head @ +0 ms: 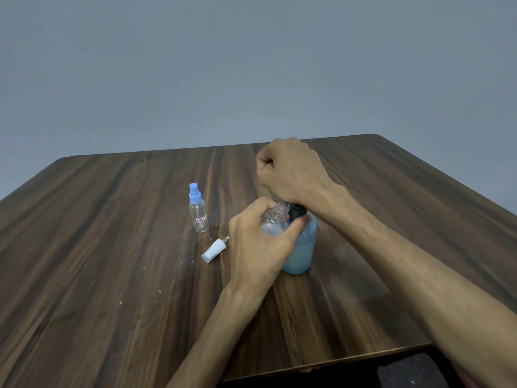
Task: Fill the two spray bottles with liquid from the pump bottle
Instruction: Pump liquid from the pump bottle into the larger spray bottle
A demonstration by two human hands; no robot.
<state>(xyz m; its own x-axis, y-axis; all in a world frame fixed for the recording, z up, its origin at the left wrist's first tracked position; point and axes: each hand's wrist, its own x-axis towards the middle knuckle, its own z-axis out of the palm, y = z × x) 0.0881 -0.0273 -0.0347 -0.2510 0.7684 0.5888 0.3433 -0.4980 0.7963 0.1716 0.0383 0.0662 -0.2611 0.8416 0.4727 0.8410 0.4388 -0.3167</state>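
Note:
My left hand [257, 242] grips a small clear spray bottle [275, 221] with its top off, tilted, with its threaded neck under the pump's spout. A little whitish liquid lies in it. My right hand [291, 170] is curled in a fist over the black pump head [297, 210] of the pump bottle [300, 253], which holds pale blue liquid. The pump head is mostly hidden under my hand. A second clear spray bottle [198, 212] with a blue top stands upright to the left. A white spray top [214, 251] lies on the table beside it.
The dark wooden table [112, 247] carries a few small crumbs at front left. Its far edge meets a plain grey wall. A dark object [414, 371] shows below the table's near right edge.

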